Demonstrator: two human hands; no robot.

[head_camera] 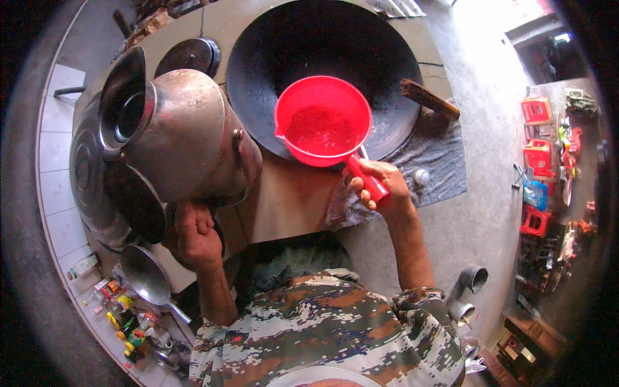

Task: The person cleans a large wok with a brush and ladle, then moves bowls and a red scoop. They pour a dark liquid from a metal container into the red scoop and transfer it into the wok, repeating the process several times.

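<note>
My right hand (384, 186) grips the handle of a red plastic water ladle (324, 96). The ladle is over the near part of a large black wok (261, 63) set into a tiled stove top (295, 203). Its bowl seems to hold a little clear liquid. At the left, my left hand (196, 234) is curled at the lower side of a tilted grey metal pot (188, 130), apparently holding it; the exact grip is hidden. The pot's dark mouth faces left. Behind it sits a large round metal lid or vessel (82, 164), partly covered.
A worn wooden stick (430, 99) crosses the wok's right rim. Under it lies a grey cloth (445, 155) with a small white object (421, 177). A small pan (147, 275) and several bottles (130, 309) stand lower left. Red plastic stools (537, 157) are at the far right.
</note>
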